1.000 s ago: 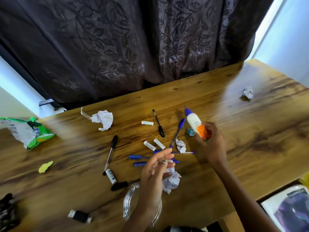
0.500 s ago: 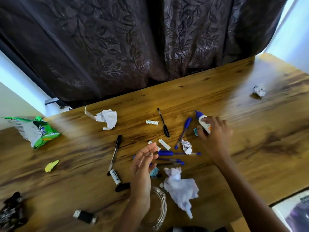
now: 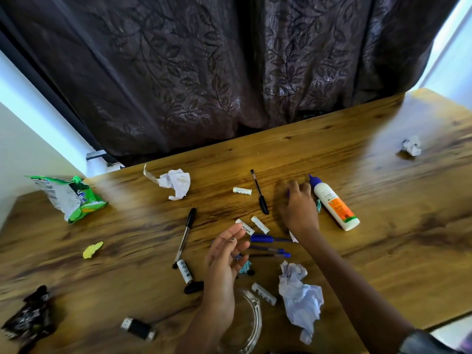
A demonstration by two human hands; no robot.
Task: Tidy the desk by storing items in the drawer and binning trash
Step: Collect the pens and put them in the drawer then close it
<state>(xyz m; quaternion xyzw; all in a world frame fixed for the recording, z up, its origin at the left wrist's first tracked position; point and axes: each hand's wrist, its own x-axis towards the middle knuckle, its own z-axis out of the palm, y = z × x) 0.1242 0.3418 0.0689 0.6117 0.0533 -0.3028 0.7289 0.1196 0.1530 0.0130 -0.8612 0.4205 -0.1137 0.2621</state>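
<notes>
My right hand lies fingers-down on the desk, covering a blue pen of which only a sliver shows; its grip is hidden. Just to its right the white and orange glue bottle lies on its side, free of the hand. My left hand hovers with fingers apart and nothing in it, above two blue pens. Black pens and several white batteries are scattered around. A big crumpled paper lies near the front edge.
More crumpled paper sits at the back, and a small paper ball far right. On the left are a green snack bag, a yellow scrap and a black wrapper. A USB stick and a glass dish are near me.
My right hand laid the glue bottle down and moved left onto the blue pen. The crumpled paper by my left hand now lies flat on the desk, apart from it.
</notes>
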